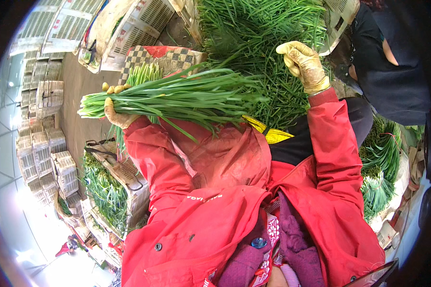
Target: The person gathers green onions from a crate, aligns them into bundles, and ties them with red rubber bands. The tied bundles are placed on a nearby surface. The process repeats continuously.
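My left hand (119,111), in a yellowed glove, grips a bunch of long flat green leaves, most likely garlic chives (179,97), near its pale cut ends. The leaf tips fan out to the right above my lap. Gloved the same way, my right hand (301,64) is raised over a big heap of loose green leaves (258,46). Its fingers are curled in, and I see nothing between them. Behind the held bunch lies another bunch with pale stem ends (143,73), beside a checkered padded surface (179,57).
Plastic crates (129,32) stand at the upper left, with stacked crates (39,154) farther left. A crate of greens (106,193) sits by my left side. Tied bunches (379,190) lie at my right. A person in dark clothes (388,71) is close at the upper right.
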`<act>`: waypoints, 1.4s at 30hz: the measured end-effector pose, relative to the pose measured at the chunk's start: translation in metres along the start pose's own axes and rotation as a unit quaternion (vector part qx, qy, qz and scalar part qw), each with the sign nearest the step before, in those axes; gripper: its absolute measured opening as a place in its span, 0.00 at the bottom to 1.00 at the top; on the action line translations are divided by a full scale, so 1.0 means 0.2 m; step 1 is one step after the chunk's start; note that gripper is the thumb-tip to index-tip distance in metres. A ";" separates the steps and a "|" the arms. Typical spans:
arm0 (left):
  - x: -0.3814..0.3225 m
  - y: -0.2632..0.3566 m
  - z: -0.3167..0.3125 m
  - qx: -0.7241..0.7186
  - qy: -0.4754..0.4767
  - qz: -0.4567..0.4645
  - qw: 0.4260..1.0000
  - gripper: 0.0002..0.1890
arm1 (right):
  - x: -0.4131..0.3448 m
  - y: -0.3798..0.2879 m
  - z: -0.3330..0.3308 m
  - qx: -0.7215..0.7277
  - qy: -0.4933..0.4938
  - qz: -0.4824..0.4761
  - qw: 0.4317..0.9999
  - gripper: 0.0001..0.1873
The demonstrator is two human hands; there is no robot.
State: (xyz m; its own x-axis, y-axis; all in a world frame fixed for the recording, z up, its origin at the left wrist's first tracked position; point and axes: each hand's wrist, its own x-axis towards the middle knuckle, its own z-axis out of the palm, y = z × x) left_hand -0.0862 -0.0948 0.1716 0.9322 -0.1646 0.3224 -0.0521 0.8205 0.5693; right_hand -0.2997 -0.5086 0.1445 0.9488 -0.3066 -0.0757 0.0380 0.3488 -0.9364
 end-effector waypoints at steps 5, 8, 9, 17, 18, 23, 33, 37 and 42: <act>0.00 0.05 -0.08 0.002 0.043 0.007 0.999 0.24 | -0.02 -0.06 0.09 -0.033 -0.049 -0.008 0.998 0.14; -0.01 0.06 -0.11 0.010 0.044 0.012 0.999 0.22 | -0.04 -0.07 0.11 -0.044 -0.063 0.010 0.997 0.14; 0.00 0.09 -0.11 0.016 0.069 0.013 0.997 0.21 | -0.04 -0.06 0.12 -0.067 -0.072 0.007 0.995 0.14; 0.21 0.81 0.28 0.255 0.183 0.281 0.907 0.10 | 0.02 0.14 0.17 -0.157 -0.001 0.146 0.977 0.11; 0.21 0.91 0.36 0.327 0.178 0.311 0.874 0.12 | 0.04 0.18 0.17 -0.146 0.010 0.170 0.974 0.11; 0.26 1.07 0.52 0.673 0.080 0.317 0.663 0.21 | 0.11 0.36 0.19 -0.188 -0.028 0.196 0.962 0.12; 0.38 0.37 -0.16 0.913 -0.002 -0.128 0.388 0.27 | 0.23 0.52 0.23 -0.227 -0.025 0.288 0.930 0.13; 0.36 0.35 -0.33 0.886 0.032 -0.139 0.441 0.26 | 0.36 0.48 0.39 -0.274 -0.022 0.266 0.924 0.13; 0.32 0.55 -0.37 0.851 0.038 -0.082 0.518 0.31 | 0.75 0.40 0.90 -0.263 -0.153 0.035 0.952 0.09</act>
State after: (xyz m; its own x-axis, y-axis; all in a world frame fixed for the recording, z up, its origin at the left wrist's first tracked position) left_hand -0.0059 0.0255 0.1996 0.9821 -0.0804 0.1704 -0.1499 -0.8814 0.4479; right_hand -0.0978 -0.3666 0.1209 0.9932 0.0021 -0.1163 -0.1145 -0.1582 -0.9808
